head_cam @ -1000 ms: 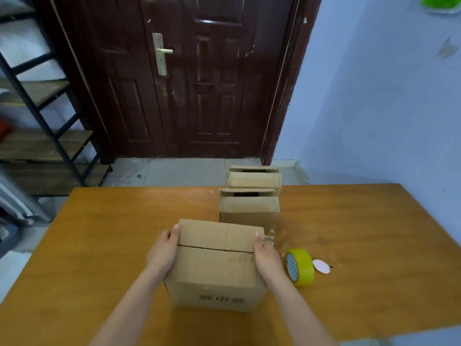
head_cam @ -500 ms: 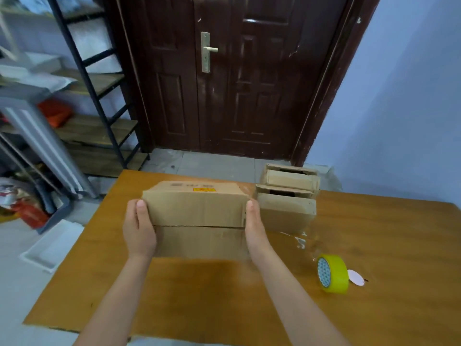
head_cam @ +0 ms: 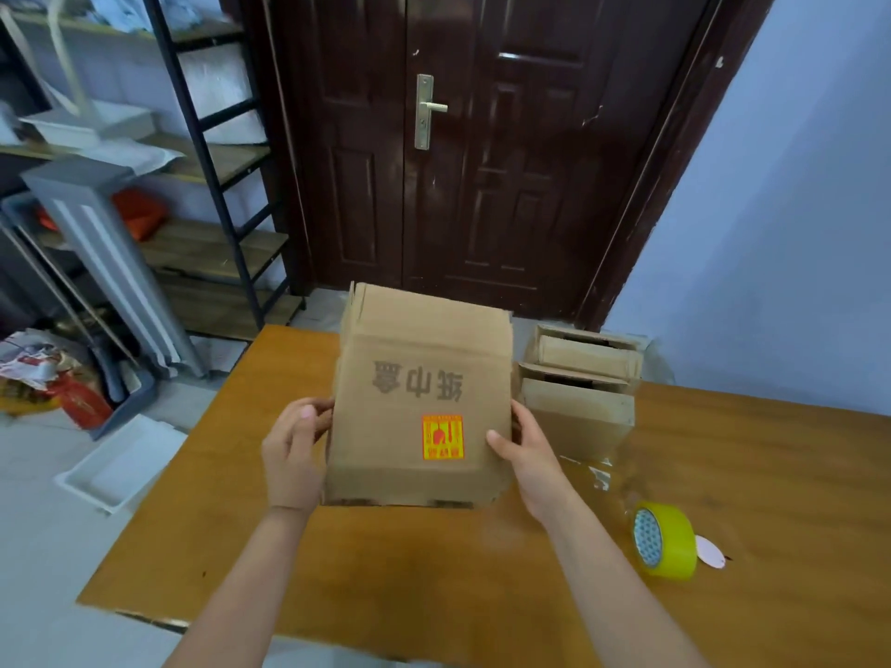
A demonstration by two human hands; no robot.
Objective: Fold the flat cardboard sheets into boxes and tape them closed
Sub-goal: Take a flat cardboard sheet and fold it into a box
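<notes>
cardboard box (head_cam: 419, 397) between both hands, printed face up

Two bare forearms come into view from the bottom edge, no sleeves showing anywhere along them, nothing covering the wrists. The left hand (head_cam: 294, 455) wears no glove, no ring, no watch that can be seen, and its nails look short and unpainted. Same story on the right hand (head_cam: 530, 455): no glove, no band, no jewellery visible, thumbnail short and plain. No markings show on either arm, and the rest of the person stays out of view.
</notes>
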